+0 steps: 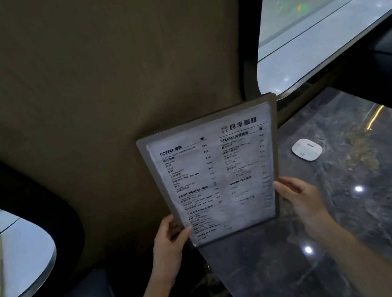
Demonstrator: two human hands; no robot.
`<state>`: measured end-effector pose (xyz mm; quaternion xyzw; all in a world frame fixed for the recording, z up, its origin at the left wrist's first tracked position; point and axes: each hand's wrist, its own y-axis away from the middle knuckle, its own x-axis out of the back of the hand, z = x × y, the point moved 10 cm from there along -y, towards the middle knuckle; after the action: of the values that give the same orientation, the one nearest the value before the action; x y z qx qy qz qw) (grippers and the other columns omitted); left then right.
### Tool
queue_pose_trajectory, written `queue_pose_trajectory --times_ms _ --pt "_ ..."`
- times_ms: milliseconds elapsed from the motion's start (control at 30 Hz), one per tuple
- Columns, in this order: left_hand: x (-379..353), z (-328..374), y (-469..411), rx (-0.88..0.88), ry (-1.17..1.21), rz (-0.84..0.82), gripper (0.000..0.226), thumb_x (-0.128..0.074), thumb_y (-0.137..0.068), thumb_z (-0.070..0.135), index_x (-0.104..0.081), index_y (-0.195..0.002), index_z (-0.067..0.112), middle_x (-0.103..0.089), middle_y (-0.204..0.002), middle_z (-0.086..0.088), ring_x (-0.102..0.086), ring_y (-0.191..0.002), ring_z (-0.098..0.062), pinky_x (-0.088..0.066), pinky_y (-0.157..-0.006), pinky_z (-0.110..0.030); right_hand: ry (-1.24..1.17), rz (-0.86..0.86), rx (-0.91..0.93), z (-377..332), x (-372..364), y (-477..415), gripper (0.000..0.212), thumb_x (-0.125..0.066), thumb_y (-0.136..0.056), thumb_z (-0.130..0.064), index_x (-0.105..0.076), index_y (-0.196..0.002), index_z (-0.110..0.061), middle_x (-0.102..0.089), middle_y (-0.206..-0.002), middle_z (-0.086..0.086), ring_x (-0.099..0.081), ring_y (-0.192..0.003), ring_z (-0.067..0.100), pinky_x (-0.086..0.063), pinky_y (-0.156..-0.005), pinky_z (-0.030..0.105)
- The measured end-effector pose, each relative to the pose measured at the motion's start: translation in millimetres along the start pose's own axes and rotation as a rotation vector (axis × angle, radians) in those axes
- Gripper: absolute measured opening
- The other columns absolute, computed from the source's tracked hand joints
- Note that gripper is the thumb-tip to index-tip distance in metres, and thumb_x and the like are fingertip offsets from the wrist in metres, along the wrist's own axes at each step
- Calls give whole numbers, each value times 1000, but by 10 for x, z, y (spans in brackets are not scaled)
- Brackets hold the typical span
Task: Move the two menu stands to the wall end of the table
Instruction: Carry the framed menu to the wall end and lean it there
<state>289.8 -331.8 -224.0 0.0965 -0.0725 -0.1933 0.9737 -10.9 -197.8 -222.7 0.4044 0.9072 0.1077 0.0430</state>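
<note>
Both hands, left hand (169, 238) and right hand (299, 202), are pinching one menu stand (215, 171) upright near the far wall (102, 73), second stand unseen.

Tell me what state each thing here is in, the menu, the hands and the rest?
menu stand: upright, tilted a little, held at its lower corners, printed side facing the camera.
left hand: gripping the menu stand's lower left corner.
right hand: gripping its lower right edge.
white device: lying flat on the table, untouched.
table: dark marble, glossy with light reflections.
</note>
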Motion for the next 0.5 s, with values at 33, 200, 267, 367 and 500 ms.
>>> queue_pose_trajectory --times_ms 33,200,267,367,500 --pt "-8 -63 9 24 -35 -11 30 -67 -79 9 -58 -94 33 -67 -98 9 -63 -91 -5 -52 -66 -13 51 -6 10 29 26 11 18 -67 -79 -17 -65 -97 -15 -67 -90 -3 -62 -81 6 -49 -62 9" --pt "-28 -273 80 51 -264 -5 34 -62 -84 12 -58 -85 46 -67 -93 21 -61 -94 2 -45 -81 -22 287 -225 -56 338 -50 144 32 -59 -85 -7 -57 -117 -12 -62 -116 5 -57 -93 4 -41 -76 3" --pt "-21 -268 106 43 -314 26 38 -63 -83 13 -58 -81 51 -68 -87 23 -62 -89 3 -46 -78 -21 528 -326 -10 416 -115 191 46 -56 -87 -9 -45 -130 -20 -54 -125 -4 -52 -107 5 -33 -83 -1" --pt "-25 -243 157 40 -355 33 41 -63 -83 15 -56 -79 55 -67 -84 27 -61 -86 6 -44 -72 -16 611 -458 -21 556 -235 267 68 -52 -88 -14 -16 -143 -32 -37 -142 -11 -35 -130 10 -25 -111 27" --pt "-34 -210 255 18 -405 16 36 -62 -84 16 -54 -82 51 -66 -89 20 -62 -88 1 -45 -73 -19 550 -471 -88 598 -307 290 70 -59 -83 -18 -19 -137 -38 -42 -138 -11 -39 -127 11 -31 -109 36"
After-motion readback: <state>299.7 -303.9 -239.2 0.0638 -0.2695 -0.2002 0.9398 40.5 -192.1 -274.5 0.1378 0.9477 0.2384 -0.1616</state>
